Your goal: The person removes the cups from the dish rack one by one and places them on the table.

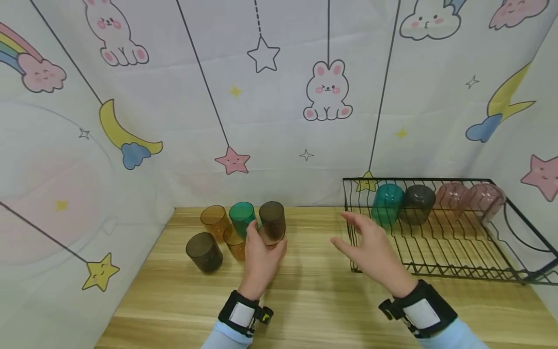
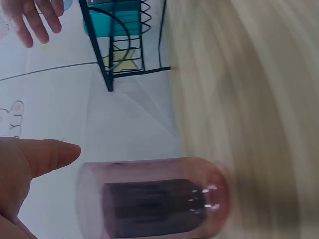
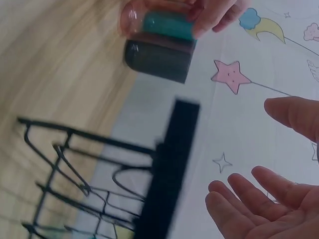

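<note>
My left hand (image 1: 261, 259) reaches round a clear pink cup (image 1: 271, 233), thumb and fingers on either side near its rim. In the left wrist view, the straight thumb (image 2: 52, 153) lies just off the rim of this pink cup (image 2: 92, 199), with a dark cup showing through it. Close about that hand stand a dark grey-brown cup (image 1: 272, 213), a teal cup (image 1: 241, 214), two amber cups and another dark cup (image 1: 205, 253). My right hand (image 1: 377, 254) hovers by the rack's left end, holding nothing, its thumb and fingers spread apart.
On the right, a black wire dish rack (image 1: 457, 269) holds a teal cup (image 1: 387, 206), a dark grey cup (image 1: 417, 206) and two pink cups (image 1: 453, 196), upside down. Behind the wooden table (image 1: 314, 310) hangs a white cloth printed with rabbits and stars.
</note>
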{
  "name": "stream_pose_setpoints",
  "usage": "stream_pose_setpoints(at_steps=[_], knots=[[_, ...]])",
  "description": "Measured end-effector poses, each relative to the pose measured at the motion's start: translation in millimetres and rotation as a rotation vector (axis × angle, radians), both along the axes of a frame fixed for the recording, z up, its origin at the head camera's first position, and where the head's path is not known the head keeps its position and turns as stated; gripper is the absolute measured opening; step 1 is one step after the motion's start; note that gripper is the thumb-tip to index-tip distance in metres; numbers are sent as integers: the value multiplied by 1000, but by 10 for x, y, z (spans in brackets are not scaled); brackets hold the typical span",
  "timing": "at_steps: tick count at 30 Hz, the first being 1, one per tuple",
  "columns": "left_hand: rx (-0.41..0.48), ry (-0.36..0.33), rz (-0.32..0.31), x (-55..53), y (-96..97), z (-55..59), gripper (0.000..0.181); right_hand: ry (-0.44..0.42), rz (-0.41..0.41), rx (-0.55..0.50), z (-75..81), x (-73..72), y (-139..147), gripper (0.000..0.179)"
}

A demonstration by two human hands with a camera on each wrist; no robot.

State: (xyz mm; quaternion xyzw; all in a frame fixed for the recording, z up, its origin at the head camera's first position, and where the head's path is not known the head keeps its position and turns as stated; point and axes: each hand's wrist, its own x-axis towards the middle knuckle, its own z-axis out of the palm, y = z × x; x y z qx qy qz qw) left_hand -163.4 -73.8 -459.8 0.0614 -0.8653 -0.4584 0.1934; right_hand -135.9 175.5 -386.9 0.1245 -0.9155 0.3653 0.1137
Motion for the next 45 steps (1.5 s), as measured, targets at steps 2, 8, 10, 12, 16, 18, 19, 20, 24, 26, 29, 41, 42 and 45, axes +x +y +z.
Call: stream_pose_setpoints(at_steps=[2, 8, 10, 12, 16, 18, 19, 20, 24, 26, 29, 41, 42, 45], knots=[[-18, 31, -14, 12, 10, 80, 88, 27, -6, 34, 65, -49, 66, 65], [-87, 141, -82, 73, 111, 371, 77, 92, -22, 236, 269, -316, 294, 60], [-113, 167, -116, 96, 172, 448, 76, 102, -18, 313, 322, -421, 379, 58], [-157, 185, -153, 112, 242, 496, 77, 112, -20, 393, 359, -525, 464, 57], [-261, 193, -215, 134, 388, 501, 82, 91, -45, 551, 392, -715, 601, 60], [-309, 180, -243, 147, 459, 468, 83, 48, -54, 601, 398, -808, 649, 64], [-330, 165, -260, 155, 493, 441, 83, 26, -56, 618, 394, -853, 670, 66], [-353, 153, -279, 165, 526, 408, 83, 4, -57, 628, 386, -893, 688, 67], [-450, 87, -351, 192, 631, 252, 80, -49, -62, 664, 344, -1001, 738, 71], [-481, 63, -385, 199, 658, 190, 79, -57, -60, 687, 320, -1017, 751, 71], [-500, 34, -427, 204, 673, 143, 77, -57, -43, 716, 291, -1032, 766, 68], [-495, -25, -513, 238, 657, 101, 61, -56, -25, 804, 182, -1097, 775, 51], [-496, -33, -514, 240, 656, 100, 61, -53, -25, 812, 175, -1102, 774, 49], [-496, -53, -516, 240, 653, 96, 61, -33, -28, 831, 155, -1117, 770, 45]])
